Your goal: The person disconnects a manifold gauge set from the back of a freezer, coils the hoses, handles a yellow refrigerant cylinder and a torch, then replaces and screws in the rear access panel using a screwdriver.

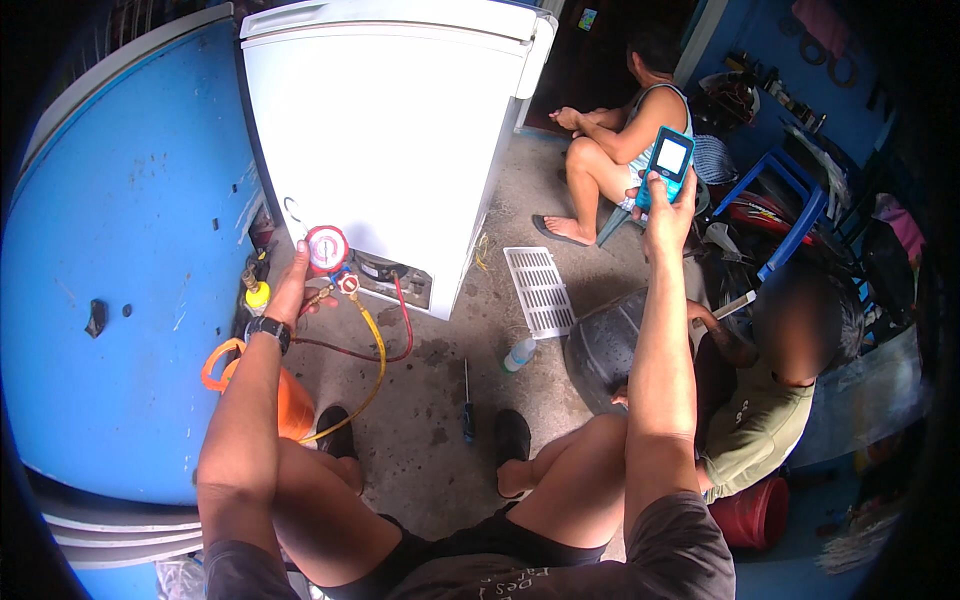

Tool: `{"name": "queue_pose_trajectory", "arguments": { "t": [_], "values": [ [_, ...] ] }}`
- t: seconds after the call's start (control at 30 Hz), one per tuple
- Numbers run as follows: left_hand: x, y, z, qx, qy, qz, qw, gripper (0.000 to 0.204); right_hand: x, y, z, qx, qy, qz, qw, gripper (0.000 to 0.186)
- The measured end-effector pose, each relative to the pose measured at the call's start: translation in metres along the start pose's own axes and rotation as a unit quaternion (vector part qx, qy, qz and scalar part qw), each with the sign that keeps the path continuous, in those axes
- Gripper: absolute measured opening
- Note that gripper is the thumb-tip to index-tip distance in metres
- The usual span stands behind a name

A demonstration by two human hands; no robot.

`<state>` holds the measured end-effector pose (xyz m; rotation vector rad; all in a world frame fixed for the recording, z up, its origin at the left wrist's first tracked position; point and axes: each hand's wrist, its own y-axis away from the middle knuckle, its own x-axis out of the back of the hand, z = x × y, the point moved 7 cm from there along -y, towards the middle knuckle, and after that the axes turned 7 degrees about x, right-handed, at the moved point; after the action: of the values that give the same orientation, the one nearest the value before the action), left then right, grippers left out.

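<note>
My left hand (298,300) is closed round a gauge manifold (326,250) with a red-rimmed dial and valve knob; red and yellow hoses hang from it. Behind it stands a white fridge (385,140) with an open lower compartment (385,288) showing dark fittings, where the red hose runs. Raised at the right, my right hand (662,205) grips a teal keypad phone (666,160) with a lit screen. An orange cylinder (270,400) sits below my left forearm, and a small yellow canister (258,296) is beside the fridge.
Blue fridge (110,280) at left. Seated person (645,125) behind the phone; another person (760,430) beside dark tub (600,350) at right. A slotted white panel (537,292), bottle (520,354) and screwdriver (467,415) lie or stand on the floor. Blue plastic chair (770,200), red bucket (750,515) at right.
</note>
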<state>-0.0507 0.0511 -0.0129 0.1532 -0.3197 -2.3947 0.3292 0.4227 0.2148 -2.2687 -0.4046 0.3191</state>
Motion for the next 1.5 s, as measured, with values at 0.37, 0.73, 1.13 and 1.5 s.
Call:
{"name": "queue_pose_trajectory", "arguments": {
  "t": [0.37,0.73,1.13,1.5],
  "values": [
    [-0.0025,0.0047,0.0043,-0.007,-0.012,0.007,1.0,0.094,0.0001,0.0006,0.0011,0.002,0.011,-0.013,1.0,0.044],
    [-0.0006,0.0037,0.003,-0.009,-0.005,0.015,1.0,0.093,-0.0009,0.0004,0.0055,-0.035,-0.048,-0.029,0.998,0.055],
    [-0.0022,0.0063,0.0043,-0.007,-0.012,0.004,1.0,0.095,0.0006,0.001,0.0051,-0.03,-0.04,-0.043,0.998,0.055],
    [-0.0012,0.0061,0.0041,-0.01,-0.008,0.001,1.0,0.096,-0.0032,0.0048,0.0021,-0.055,-0.056,-0.05,0.996,0.06]
  ]
}}
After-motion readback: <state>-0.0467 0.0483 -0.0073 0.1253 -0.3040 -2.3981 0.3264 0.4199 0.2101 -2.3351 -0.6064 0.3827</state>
